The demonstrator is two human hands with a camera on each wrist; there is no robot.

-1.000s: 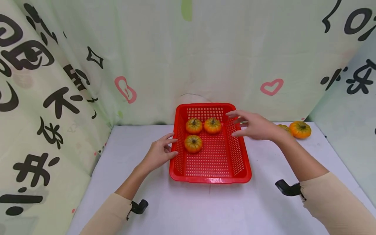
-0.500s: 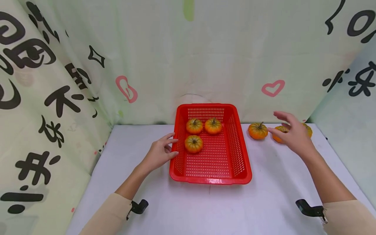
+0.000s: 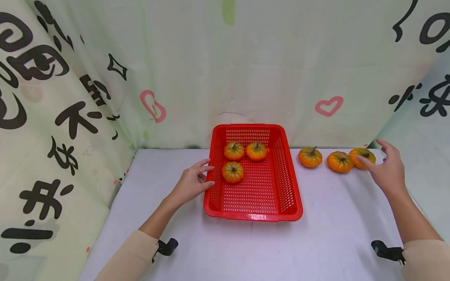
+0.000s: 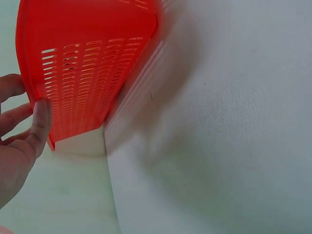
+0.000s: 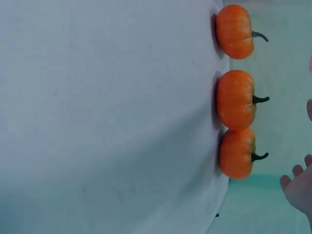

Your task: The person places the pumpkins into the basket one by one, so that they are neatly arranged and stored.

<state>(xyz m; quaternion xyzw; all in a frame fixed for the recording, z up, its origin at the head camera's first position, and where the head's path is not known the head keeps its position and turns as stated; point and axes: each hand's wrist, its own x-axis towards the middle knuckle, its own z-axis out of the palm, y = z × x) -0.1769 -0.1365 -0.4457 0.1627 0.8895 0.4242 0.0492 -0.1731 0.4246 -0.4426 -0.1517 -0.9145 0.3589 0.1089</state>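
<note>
My right hand [image 3: 391,168] is released, its fingers spread and loosely bent around nothing, raised above the table [image 3: 263,249]. Just left of those fingers sits the nearest pumpkin [image 3: 366,155]; from the head view my thumb tip overlaps its edge, though the right wrist view shows my hand apart from it. Next leftward, right beside that one, is a second pumpkin [image 3: 340,162], then, after a small gap, a third pumpkin [image 3: 310,157].

My left hand [image 3: 191,183] is relaxed, the fingers gently bent and touching the left rim of the red basket [image 3: 253,216]; I cannot tell how firmly they press. Inside, just right of these fingers, lies a fourth pumpkin [image 3: 233,172]. Ahead of it, farther from me, is a fifth pumpkin [image 3: 233,151], with a sixth pumpkin [image 3: 256,151] beside that, farther right of my left fingers. Beyond both hands hangs a pale curtain [image 3: 274,78] with pink hearts.
</note>
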